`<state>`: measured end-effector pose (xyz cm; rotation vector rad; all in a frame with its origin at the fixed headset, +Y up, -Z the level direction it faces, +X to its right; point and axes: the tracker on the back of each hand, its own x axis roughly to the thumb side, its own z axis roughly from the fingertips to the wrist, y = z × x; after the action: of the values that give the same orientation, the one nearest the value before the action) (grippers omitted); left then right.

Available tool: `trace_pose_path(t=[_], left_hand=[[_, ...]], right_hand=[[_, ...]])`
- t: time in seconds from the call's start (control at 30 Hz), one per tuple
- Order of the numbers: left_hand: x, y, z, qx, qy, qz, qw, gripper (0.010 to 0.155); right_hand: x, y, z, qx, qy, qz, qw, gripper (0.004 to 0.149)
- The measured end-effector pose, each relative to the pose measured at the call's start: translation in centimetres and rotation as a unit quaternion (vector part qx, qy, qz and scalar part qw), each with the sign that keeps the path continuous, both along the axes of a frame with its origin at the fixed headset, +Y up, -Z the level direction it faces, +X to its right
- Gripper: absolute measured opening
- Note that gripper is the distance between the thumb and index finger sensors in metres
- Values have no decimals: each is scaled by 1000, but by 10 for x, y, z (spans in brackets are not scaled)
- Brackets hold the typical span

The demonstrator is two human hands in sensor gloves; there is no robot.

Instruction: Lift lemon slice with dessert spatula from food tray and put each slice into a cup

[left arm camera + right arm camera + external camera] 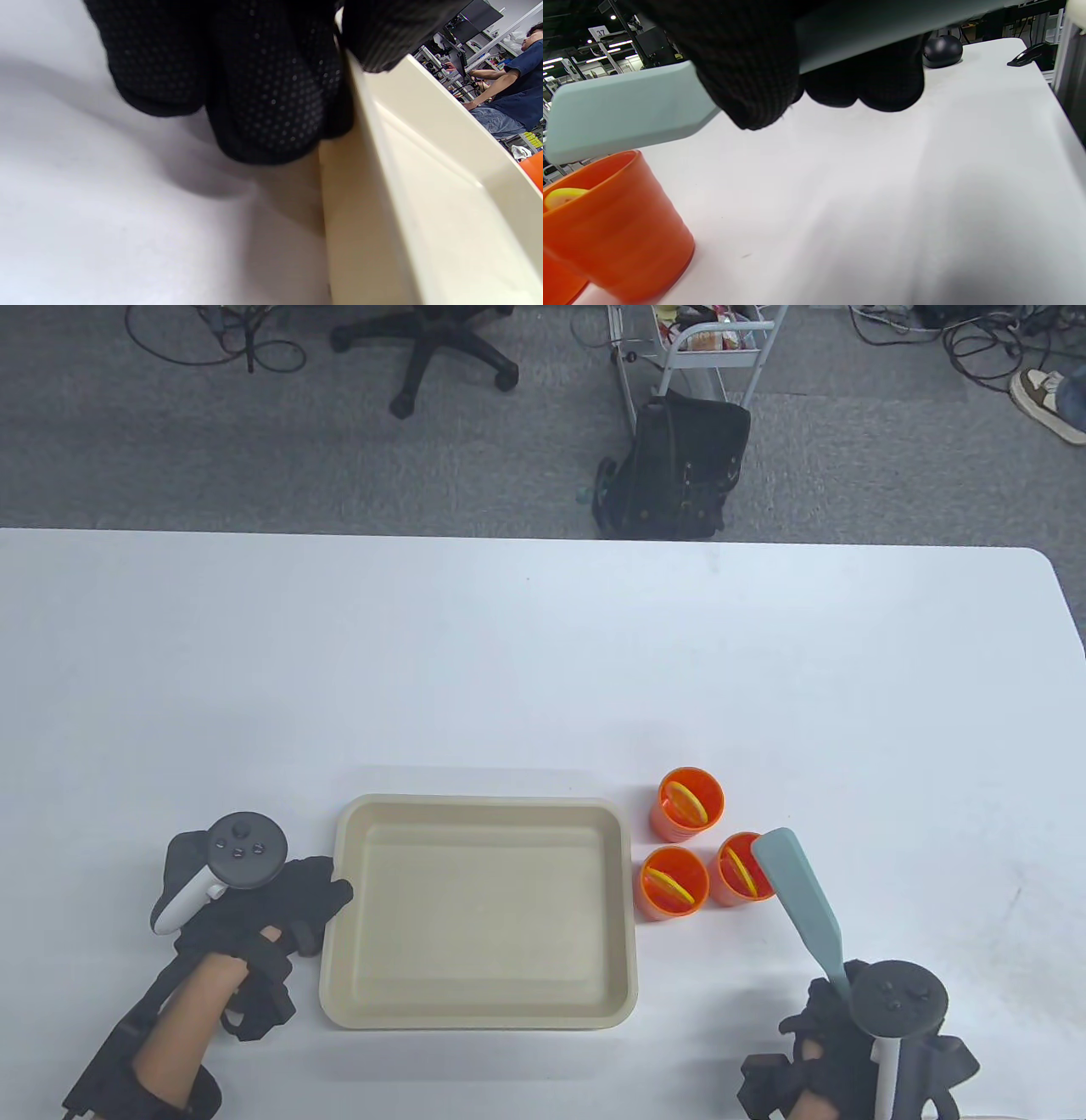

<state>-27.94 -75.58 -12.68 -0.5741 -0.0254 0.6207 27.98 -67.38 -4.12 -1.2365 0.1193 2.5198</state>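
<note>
Left hand at the tabletop's near left, fingers steadying the left wall of the food tray, thumb over the rim; fingers curled or straight, impossible to tell. Food tray lying near the tabletop's near edge, a little left of centre, long axis parallel to that edge, bed bare of lemon.

Just beside the tray's right edge, three orange cups in a tight cluster: far cup, near-left cup, near-right cup, each with a yellow lemon slice standing on edge inside — far slice, near-left slice, near-right slice.

Dessert spatula held above the tabletop's near right, pale grey-green blade overlapping the near-right cup's rim in the table view, long axis running from the near right edge up and slightly left, blade tip pointing toward the far edge. Right hand closed round the handle.

Judged from the bare tray and three filled cups: last slice delivered, transfer step apparently finished. Next move, by that judgement: spatula drawn clear of the cups without clipping a rim, then set down on the tabletop.
</note>
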Motion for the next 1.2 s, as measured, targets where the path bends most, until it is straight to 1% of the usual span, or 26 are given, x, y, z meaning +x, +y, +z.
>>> trace_pose_path(t=[0.07,0.17,0.27,0.57,0.87,0.93,0.97,1.1,1.2], left_hand=[[0,0,0,0,0,0,1000,59],[0,0,0,0,0,0,1000,60],[0,0,0,0,0,0,1000,60],[0,0,1,-1,0,1,1000,59],[0,0,1,-1,0,1,1000,59],[0,0,1,-1,0,1,1000,59],[0,0,1,-1,0,1,1000,60],[0,0,1,-2,0,2,1000,59],[0,0,1,-2,0,2,1000,59]], right_hand=[[-2,0,0,17,6,3,1000,52],[-5,-2,-3,25,21,5,999,53],[-6,-4,-4,27,35,0,999,54],[-9,-6,-4,30,45,12,998,54],[-10,-6,-5,30,55,6,998,54],[-12,-5,-4,42,64,9,997,54],[-13,-4,-4,48,70,10,996,54],[-25,3,-3,94,134,15,986,53],[-48,10,-5,108,218,32,969,53]])
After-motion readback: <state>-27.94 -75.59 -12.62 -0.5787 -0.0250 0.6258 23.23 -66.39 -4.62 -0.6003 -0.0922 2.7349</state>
